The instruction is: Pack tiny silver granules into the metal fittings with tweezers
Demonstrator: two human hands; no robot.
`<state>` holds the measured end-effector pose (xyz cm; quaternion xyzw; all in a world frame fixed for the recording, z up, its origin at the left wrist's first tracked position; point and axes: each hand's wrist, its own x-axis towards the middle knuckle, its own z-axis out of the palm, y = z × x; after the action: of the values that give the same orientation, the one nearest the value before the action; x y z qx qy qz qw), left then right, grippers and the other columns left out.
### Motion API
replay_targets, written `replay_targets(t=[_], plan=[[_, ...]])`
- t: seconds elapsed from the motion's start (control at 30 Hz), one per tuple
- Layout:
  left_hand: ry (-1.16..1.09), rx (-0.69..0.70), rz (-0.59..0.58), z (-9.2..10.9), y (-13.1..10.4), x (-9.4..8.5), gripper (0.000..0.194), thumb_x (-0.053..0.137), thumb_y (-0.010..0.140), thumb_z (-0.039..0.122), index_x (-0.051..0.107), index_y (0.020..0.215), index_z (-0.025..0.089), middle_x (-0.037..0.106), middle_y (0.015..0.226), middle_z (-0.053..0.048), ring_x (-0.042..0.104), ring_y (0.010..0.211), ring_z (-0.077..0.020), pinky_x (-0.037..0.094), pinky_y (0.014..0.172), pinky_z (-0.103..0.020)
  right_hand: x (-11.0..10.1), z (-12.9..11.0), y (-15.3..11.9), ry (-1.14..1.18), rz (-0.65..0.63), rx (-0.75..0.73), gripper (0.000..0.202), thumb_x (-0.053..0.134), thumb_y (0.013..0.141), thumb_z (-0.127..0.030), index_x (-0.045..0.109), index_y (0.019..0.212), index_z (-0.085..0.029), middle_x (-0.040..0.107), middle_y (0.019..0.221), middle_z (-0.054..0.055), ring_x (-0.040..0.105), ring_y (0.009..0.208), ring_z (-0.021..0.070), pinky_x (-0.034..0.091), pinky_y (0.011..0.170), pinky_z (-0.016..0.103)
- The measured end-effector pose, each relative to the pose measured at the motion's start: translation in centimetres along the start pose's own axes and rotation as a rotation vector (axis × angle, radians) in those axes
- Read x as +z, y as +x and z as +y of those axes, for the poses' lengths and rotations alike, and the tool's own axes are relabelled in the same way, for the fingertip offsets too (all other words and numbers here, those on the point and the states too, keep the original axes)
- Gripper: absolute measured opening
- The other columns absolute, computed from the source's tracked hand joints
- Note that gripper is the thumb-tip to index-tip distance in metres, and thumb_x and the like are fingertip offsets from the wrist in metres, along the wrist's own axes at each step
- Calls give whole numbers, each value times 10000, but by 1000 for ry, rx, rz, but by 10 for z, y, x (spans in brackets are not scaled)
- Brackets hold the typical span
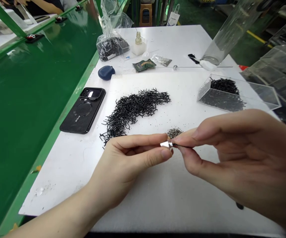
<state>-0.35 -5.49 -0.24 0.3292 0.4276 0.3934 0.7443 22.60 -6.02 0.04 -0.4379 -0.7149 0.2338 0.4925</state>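
My left hand [130, 162] pinches a small shiny silver metal fitting [166, 144] between thumb and forefinger. My right hand [239, 162] is closed in a pinch on a thin black wire-like piece [178, 145], which meets the right end of the fitting. Whether the piece sits inside the fitting is hidden by the fingertips. Just behind the fingers lies a small heap of tiny metallic bits [174, 132]. Farther back and left, many thin bent black pieces [133, 109] form a curved pile on the white table [143, 218].
A black phone [83, 110] and a dark blue case [106, 72] lie along the left side, beside a green conveyor belt [46, 89]. A clear tray [204, 96] holds black pieces at right. Behind stand a bagged black bundle [111, 46], a small bottle [138, 39] and a transparent cylinder [224, 36].
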Motion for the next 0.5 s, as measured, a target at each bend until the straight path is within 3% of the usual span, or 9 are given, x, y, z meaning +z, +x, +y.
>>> replay_targets(t=[0.27,0.5], plan=[[34,-3,32,2,1,2,265,1163,795,204,1021,936,377,990,1007,30,910,948,-152,680,920,-156,-3,1,5,-65,-44,-79,367,891,925,-59,747,1101,-347,934,934,-82,917,755,196,822,789,320],[47,23,30,3,-3,2,262,1153,785,178,1016,891,374,984,961,26,904,881,-154,688,882,-167,-6,-1,10,142,-108,-43,434,844,902,60,771,1070,-333,900,861,-86,905,741,176,808,783,244]])
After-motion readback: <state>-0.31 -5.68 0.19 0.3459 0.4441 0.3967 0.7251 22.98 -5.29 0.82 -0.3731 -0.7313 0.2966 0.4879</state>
